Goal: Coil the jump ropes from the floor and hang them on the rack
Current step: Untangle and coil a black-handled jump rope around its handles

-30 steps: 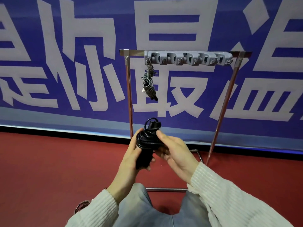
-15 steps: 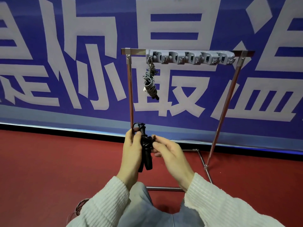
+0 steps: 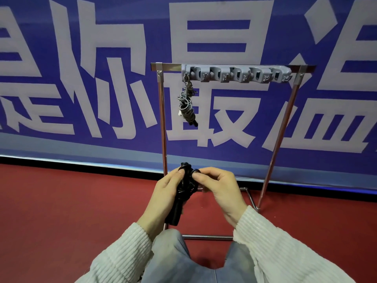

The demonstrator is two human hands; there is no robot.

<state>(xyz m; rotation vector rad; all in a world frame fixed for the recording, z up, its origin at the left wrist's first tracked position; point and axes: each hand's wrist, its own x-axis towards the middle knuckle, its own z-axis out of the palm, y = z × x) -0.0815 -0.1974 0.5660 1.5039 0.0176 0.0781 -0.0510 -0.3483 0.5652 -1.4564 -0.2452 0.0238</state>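
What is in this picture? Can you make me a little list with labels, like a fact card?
place: red floor in front of a blue banner with big pale characters
rack: metal frame with a grey row of hooks on top
already hung: grey jump rope, coiled, on the leftmost hook
in hand: black jump rope, bundled
left hand: holds the bundle
right hand: pinches the top of the bundle
left to do: hang the black rope

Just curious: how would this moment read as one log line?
both hands hold black rope | grey rope hangs on rack
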